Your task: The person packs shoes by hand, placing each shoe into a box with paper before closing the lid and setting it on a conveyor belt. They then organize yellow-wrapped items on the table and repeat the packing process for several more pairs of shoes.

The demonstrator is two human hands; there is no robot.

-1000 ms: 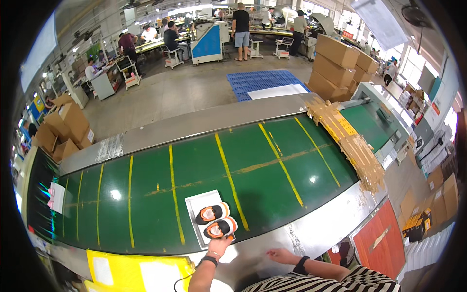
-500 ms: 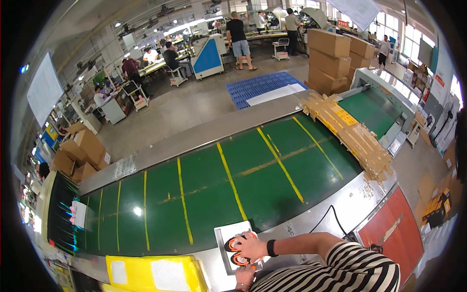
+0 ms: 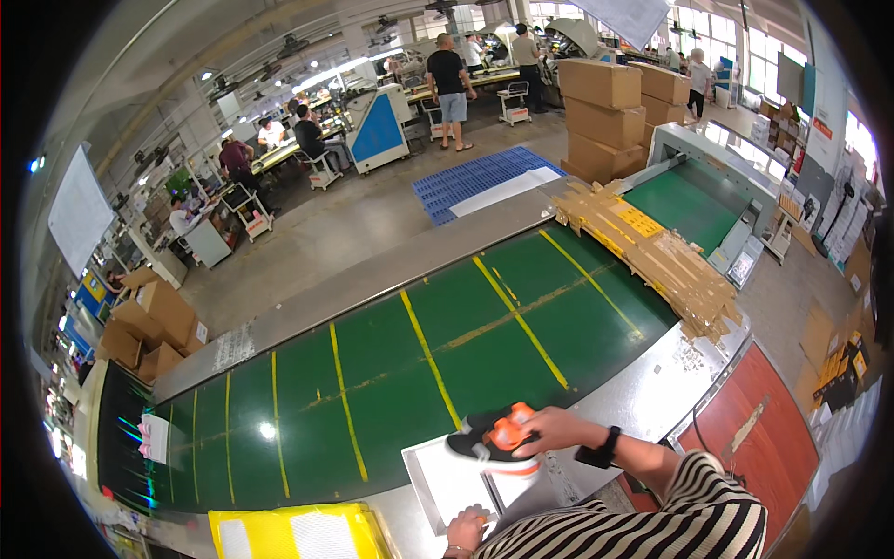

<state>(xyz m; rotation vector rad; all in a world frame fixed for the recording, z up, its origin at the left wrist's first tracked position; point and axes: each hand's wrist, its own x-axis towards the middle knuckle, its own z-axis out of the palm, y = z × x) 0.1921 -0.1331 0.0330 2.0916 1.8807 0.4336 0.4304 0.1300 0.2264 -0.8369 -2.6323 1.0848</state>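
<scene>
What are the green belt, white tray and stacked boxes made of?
Green belt: perhaps rubber or plastic, smooth, showing a bright reflection.
White tray: probably cardboard, matte, with thin straight walls.
Stacked boxes: likely cardboard, dull brown, with squared edges.

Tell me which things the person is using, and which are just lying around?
In use:
- Black-and-orange footwear, in the right hand
- White tray, with the left hand at its near end
- Probably the green belt

Seemingly just lying around:
- Yellow package
- Blue pallet
- Stacked cardboard boxes
</scene>
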